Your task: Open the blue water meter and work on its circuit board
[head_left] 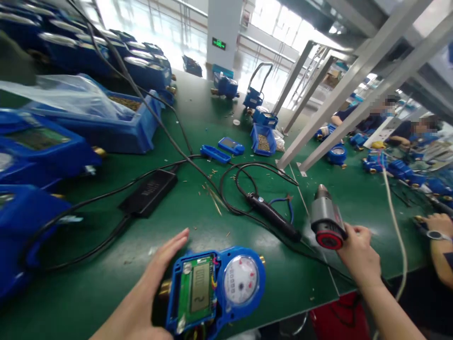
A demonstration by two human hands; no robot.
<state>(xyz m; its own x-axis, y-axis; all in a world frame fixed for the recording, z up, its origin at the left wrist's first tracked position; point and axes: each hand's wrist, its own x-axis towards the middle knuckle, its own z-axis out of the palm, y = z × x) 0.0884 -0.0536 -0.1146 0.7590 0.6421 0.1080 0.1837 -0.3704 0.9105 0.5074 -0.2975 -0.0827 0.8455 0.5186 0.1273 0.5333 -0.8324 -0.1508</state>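
Note:
A blue water meter (241,283) lies on the green bench close in front of me. Its housing is uncovered, showing a green circuit board with an LCD display (200,288) beside the round white dial. My left hand (148,288) is at the meter's left end, fingers stretched and thumb apart around the brass fitting (164,289); whether it touches is unclear. Over the bench to the right, my right hand (361,252) grips a grey heat gun (326,215) with a red rear ring, its nozzle pointing away from me. The handle is mostly hidden by the hand.
A black corded screwdriver (272,217), blue-handled pliers (290,210) and a black power adapter (148,192) lie mid-bench among cables. Blue covers (231,145) and a screw bin (264,139) sit beyond. Meters crowd the left; metal posts (339,101) and co-workers are right.

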